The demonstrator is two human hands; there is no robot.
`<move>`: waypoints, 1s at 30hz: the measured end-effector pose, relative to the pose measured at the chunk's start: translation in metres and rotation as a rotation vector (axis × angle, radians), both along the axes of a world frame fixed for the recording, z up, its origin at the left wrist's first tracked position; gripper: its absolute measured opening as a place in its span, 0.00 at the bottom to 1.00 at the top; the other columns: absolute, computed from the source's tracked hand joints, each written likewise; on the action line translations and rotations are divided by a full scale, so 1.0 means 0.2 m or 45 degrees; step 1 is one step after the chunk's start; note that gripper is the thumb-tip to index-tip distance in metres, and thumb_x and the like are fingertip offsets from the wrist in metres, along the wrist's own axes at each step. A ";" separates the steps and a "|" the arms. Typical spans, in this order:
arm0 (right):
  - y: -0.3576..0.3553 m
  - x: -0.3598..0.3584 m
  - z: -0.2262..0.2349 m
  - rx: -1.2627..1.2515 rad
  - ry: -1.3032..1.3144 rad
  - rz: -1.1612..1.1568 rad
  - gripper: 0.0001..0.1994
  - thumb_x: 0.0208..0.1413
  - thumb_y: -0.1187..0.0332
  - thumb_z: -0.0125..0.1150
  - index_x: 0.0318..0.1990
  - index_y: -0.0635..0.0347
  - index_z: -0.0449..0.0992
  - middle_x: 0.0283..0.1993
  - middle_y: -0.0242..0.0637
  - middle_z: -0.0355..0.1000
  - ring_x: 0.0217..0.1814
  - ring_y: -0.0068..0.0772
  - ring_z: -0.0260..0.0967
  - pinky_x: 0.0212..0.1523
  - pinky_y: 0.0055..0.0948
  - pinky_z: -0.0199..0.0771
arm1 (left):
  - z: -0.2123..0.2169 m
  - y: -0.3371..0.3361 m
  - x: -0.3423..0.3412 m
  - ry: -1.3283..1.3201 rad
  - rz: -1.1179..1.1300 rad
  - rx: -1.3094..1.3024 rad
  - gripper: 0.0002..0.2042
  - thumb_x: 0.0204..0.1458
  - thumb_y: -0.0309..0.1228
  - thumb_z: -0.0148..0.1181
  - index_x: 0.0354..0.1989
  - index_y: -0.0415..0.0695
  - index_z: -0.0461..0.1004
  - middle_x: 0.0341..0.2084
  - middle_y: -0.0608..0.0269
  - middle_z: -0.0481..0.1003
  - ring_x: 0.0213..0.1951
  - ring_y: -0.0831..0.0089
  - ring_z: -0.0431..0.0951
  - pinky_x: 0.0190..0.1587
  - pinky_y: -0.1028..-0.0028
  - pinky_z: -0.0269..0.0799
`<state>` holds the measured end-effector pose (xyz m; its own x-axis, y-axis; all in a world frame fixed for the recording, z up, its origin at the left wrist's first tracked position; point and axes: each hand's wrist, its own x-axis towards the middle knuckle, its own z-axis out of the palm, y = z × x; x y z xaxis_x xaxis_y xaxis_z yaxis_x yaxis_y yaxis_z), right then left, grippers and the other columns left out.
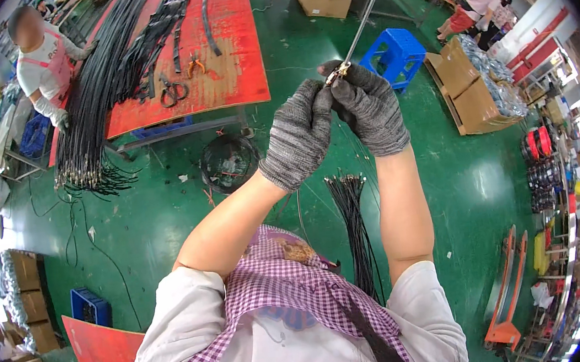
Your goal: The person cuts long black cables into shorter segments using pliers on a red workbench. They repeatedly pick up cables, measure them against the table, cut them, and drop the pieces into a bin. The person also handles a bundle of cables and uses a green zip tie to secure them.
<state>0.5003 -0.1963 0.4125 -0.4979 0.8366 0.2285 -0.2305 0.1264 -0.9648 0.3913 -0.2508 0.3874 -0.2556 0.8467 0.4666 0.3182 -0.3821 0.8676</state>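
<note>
Both my hands are raised in front of me in grey knit gloves. Thumb and fingers of my left hand (302, 133) are pinched at one end of a small brass-coloured metal fitting (337, 74). My right hand (371, 107) grips the same fitting from the other side, its fingers curled around it. A thin shiny metal rod (365, 13) slants up and away from the fitting; whether the two are joined I cannot tell. Below my hands, a bundle of black cables (356, 223) with metal ends hangs close to my purple checked apron (293, 273).
On a red table (234, 37) lie long black cables (103, 81), scissors (172, 92) and orange-handled pliers (196, 64). A person (43, 59) stands beyond it at left. A round black basket (229, 163), blue stool (394, 55), cartons (469, 85) and orange pallet jack (506, 292) stand on the green floor.
</note>
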 end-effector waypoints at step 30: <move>0.81 -1.62 -1.13 -1.010 -0.091 0.159 0.13 0.39 0.65 0.61 0.33 0.60 0.71 0.28 0.29 0.68 0.28 0.21 0.63 0.28 0.18 0.62 | -1.39 0.77 -1.61 3.077 1.306 0.528 0.15 0.48 0.33 0.42 0.43 0.41 0.62 0.38 0.58 0.65 0.44 0.67 0.62 0.44 0.73 0.58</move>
